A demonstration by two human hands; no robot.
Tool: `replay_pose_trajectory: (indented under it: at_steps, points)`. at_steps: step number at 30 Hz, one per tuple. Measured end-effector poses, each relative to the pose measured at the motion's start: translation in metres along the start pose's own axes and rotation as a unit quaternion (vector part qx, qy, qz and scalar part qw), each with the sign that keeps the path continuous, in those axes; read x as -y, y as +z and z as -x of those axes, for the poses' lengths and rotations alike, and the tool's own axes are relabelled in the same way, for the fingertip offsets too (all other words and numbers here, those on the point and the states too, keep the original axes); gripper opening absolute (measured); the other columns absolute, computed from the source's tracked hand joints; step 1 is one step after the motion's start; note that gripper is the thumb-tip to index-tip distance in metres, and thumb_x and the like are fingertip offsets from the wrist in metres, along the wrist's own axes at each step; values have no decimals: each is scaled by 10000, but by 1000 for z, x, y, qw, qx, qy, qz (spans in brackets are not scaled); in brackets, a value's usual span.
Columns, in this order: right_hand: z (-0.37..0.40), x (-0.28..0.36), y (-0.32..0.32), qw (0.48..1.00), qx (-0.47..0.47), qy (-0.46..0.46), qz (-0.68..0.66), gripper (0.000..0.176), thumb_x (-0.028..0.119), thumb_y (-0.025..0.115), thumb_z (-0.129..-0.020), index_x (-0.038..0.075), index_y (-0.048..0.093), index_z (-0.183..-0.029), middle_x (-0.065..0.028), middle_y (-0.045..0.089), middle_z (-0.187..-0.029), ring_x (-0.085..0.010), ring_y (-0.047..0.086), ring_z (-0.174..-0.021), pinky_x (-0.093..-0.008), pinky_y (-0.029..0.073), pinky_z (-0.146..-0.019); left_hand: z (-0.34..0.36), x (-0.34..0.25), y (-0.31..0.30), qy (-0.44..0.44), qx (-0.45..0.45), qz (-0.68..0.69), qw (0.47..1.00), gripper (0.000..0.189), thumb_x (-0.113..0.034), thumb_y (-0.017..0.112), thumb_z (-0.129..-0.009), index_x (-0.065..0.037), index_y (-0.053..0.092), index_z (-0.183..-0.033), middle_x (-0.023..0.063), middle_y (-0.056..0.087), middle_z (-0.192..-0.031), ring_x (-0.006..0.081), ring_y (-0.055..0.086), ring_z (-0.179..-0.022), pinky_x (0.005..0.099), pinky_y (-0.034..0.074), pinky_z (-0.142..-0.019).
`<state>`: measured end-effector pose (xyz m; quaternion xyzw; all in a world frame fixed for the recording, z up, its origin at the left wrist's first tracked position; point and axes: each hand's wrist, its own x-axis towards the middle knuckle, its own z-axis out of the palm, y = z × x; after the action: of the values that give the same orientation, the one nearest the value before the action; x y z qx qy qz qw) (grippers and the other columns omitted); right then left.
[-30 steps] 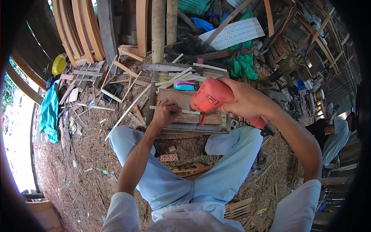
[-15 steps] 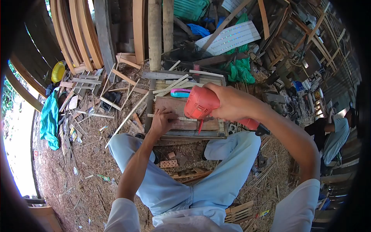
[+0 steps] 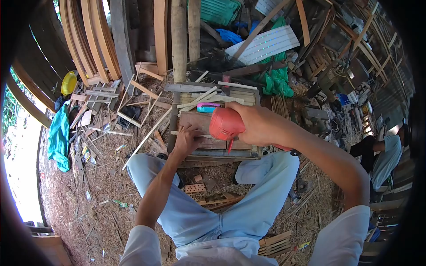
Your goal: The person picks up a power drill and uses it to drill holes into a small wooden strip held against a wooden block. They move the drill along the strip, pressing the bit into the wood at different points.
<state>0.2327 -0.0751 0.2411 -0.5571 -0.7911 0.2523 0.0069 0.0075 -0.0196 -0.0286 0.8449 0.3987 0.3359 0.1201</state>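
My right hand [image 3: 257, 125] grips a red electric drill [image 3: 226, 124], its bit pointing down at a thin bamboo strip [image 3: 208, 136]. The strip lies across a low wooden work block [image 3: 202, 119] between my knees. My left hand [image 3: 187, 138] presses flat on the strip's left part, fingers curled over it, close beside the drill bit. A pink and turquoise tool [image 3: 207, 107] rests at the block's far edge, just behind the drill.
Loose bamboo strips [image 3: 202, 95] and wood offcuts [image 3: 115, 111] litter the sawdust ground. Bent wooden hoops [image 3: 88, 40] lean at the back left, a post [image 3: 179, 40] stands ahead. A teal cloth [image 3: 58, 137] lies left. Another person [image 3: 384, 153] sits at the right edge.
The drill and my right hand have shifted left and slightly down, closer to my left hand on the strip. My left hand has stayed on the strip.
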Motion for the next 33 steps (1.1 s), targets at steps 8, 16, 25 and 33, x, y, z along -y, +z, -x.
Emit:
replay_pose_trajectory:
  at_steps: [8,16,25,33]
  points:
    - [-3,-5,-6,1000,20,16,1,697,74,651,-716,23,427,-1374,-270,658,-1090,-409,653,-1022,-448,522,-876,-1,-1,-2,-9,12,8,1000,203,-213,806,-686,-135,755,-867,-4,649,-922,237,579,-911,396,416,-833]
    - [2,-14,-6,1000,10,23,-16,720,94,692,-723,25,421,-1386,-269,660,-1085,-404,666,-985,-438,528,-857,-1,-2,0,-3,-2,1,1000,210,-206,806,-683,-147,754,-878,-13,639,-906,231,574,-918,391,411,-810]
    - [-1,1,-15,997,45,57,-20,699,77,661,-728,31,420,-1383,-259,670,-1030,-382,684,-907,-434,542,-774,0,0,0,-4,5,3,1000,184,-214,803,-703,-148,742,-863,-24,644,-908,227,571,-907,393,408,-813]
    - [-9,-12,-4,999,17,26,24,677,60,645,-737,32,419,-1374,-201,684,-929,-266,694,-688,-383,550,-589,-1,-1,0,2,-2,-3,1000,178,-220,793,-716,-147,744,-870,-22,653,-918,230,575,-896,396,400,-806]
